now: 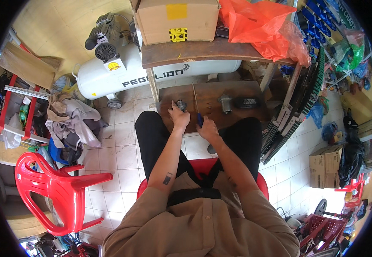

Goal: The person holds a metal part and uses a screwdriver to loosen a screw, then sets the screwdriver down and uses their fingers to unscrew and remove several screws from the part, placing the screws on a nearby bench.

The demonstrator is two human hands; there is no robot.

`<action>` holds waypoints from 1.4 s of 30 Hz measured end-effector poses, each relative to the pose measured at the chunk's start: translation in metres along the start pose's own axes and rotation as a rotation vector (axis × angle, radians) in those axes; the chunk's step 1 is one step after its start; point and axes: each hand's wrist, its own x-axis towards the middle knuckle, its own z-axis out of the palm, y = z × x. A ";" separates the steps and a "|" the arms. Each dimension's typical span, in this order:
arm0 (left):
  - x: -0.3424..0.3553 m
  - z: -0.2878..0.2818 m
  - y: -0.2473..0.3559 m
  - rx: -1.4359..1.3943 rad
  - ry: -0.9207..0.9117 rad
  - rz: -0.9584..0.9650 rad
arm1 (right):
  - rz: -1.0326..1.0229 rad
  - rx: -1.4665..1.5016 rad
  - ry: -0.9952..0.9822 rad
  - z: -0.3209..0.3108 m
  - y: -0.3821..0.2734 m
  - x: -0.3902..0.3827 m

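Observation:
My left hand (178, 115) has its fingers closed round a small grey metal part (181, 104) on the dark wooden low board (173, 90). My right hand (207, 127) grips the blue handle of a screwdriver (199, 119), whose long thin shaft points away from me over the board. Small pieces, too tiny to name, lie beside the screwdriver. Farther right on the board stand a second grey metal fitting (225, 104) and a black oblong case (246, 102).
Above the board, a shelf (164, 55) holds a cardboard box (156, 23) and red plastic bags (259, 25). A white compressor (96, 81) stands behind. A red chair (53, 188) and cloths (74, 120) are left; long metal rails (289, 115) and cardboard boxes (323, 167) are right.

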 end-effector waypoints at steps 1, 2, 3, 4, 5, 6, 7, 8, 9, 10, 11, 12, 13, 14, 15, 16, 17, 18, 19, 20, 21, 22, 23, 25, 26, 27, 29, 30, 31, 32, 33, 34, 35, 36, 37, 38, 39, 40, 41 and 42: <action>-0.001 -0.001 0.002 0.008 -0.004 -0.007 | 0.000 -0.052 -0.024 -0.004 -0.002 -0.001; -0.002 -0.002 0.004 0.015 -0.008 -0.015 | 0.000 -0.104 -0.048 -0.009 -0.004 -0.002; -0.002 -0.002 0.005 0.023 -0.011 -0.022 | -0.002 -0.155 -0.072 -0.015 -0.007 -0.003; -0.002 -0.003 0.004 0.015 -0.011 -0.019 | 0.037 -0.191 -0.006 -0.021 -0.008 -0.001; -0.002 -0.005 0.004 0.007 -0.010 -0.017 | 0.075 -0.227 0.060 -0.030 -0.008 0.004; -0.001 -0.007 0.003 -0.002 -0.010 -0.012 | 0.114 -0.262 0.129 -0.041 -0.006 0.009; -0.001 -0.008 0.002 0.005 -0.023 -0.013 | 0.118 -0.281 0.261 -0.055 -0.003 0.013; -0.001 -0.010 0.001 0.012 -0.034 -0.015 | 0.120 -0.298 0.392 -0.068 0.002 0.018; -0.002 -0.009 0.003 0.016 -0.054 -0.010 | 0.159 -0.330 0.352 -0.079 0.012 0.028; -0.005 -0.011 0.008 -0.005 -0.077 -0.012 | 0.201 -0.362 0.305 -0.086 0.024 0.038; -0.007 -0.014 0.012 -0.026 -0.100 -0.014 | 0.241 -0.394 0.258 -0.088 0.035 0.044; -0.006 -0.016 0.015 -0.050 -0.113 -0.014 | 0.240 -0.379 0.207 -0.088 0.040 0.049; -0.004 -0.014 0.012 -0.048 -0.092 -0.007 | 0.240 -0.364 0.157 -0.087 0.044 0.054; -0.003 -0.011 0.007 -0.046 -0.071 0.001 | 0.239 -0.349 0.107 -0.086 0.049 0.059; -0.004 -0.012 0.008 -0.045 -0.048 0.007 | 0.248 -0.318 0.098 -0.086 0.051 0.062; -0.006 -0.012 0.010 0.017 0.021 0.037 | 0.258 -0.287 0.088 -0.084 0.054 0.062; -0.009 -0.010 0.011 0.078 0.089 0.067 | 0.268 -0.256 0.079 -0.082 0.056 0.064; -0.015 -0.012 0.015 0.143 0.152 0.092 | 0.270 -0.251 0.100 -0.080 0.059 0.065; -0.018 -0.014 0.020 0.129 0.222 0.222 | 0.274 -0.245 0.122 -0.077 0.062 0.067; -0.020 -0.017 0.025 0.115 0.291 0.352 | 0.278 -0.240 0.144 -0.075 0.065 0.068; -0.019 -0.020 0.026 0.100 0.366 0.484 | 0.269 -0.198 0.155 -0.074 0.066 0.069; -0.016 -0.020 0.024 0.001 0.297 0.521 | 0.260 -0.157 0.166 -0.074 0.068 0.070; -0.013 -0.020 0.021 -0.098 0.226 0.558 | 0.252 -0.116 0.177 -0.073 0.069 0.071; -0.015 -0.019 0.025 -0.336 0.020 0.523 | 0.231 -0.006 0.271 -0.069 0.075 0.073; -0.019 -0.016 0.028 -0.468 -0.112 0.449 | 0.220 0.048 0.319 -0.068 0.079 0.074; -0.021 -0.018 0.030 -0.594 -0.231 0.369 | 0.152 0.107 0.339 -0.071 0.071 0.070; -0.030 -0.014 0.037 -0.748 -0.260 0.354 | 0.007 0.231 0.372 -0.087 0.034 0.047; -0.037 -0.012 0.039 -0.822 -0.282 0.342 | -0.048 0.224 0.355 -0.091 0.020 0.037; -0.037 -0.011 0.042 -0.775 -0.342 0.367 | -0.098 0.215 0.339 -0.093 0.008 0.028; -0.038 -0.011 0.044 -0.840 -0.392 0.350 | -0.149 0.207 0.323 -0.091 -0.002 0.021; -0.040 -0.008 0.048 -0.908 -0.448 0.337 | -0.168 0.122 0.300 -0.086 -0.010 0.015; -0.043 -0.009 0.052 -0.974 -0.503 0.323 | -0.179 0.101 0.304 -0.079 -0.017 0.011; -0.048 -0.012 0.054 -0.841 -0.449 0.354 | -0.191 0.080 0.307 -0.073 -0.023 0.006; -0.047 -0.011 0.048 -0.807 -0.395 0.364 | -0.209 0.062 0.306 -0.066 -0.030 0.004; -0.045 -0.008 0.042 -0.773 -0.341 0.374 | -0.162 0.090 0.241 -0.066 -0.038 0.001; -0.043 -0.005 0.037 -0.738 -0.287 0.383 | -0.190 0.077 0.257 -0.062 -0.040 -0.001; -0.040 -0.002 0.035 -0.751 -0.251 0.348 | -0.215 0.065 0.276 -0.058 -0.041 -0.003; -0.036 0.000 0.033 -0.843 -0.273 0.288 | -0.239 0.052 0.294 -0.055 -0.041 -0.003; -0.033 0.001 0.030 -0.935 -0.296 0.227 | -0.283 0.015 0.331 -0.051 -0.041 -0.002; -0.033 0.001 0.032 -1.028 -0.322 0.161 | -0.323 -0.025 0.367 -0.049 -0.040 -0.002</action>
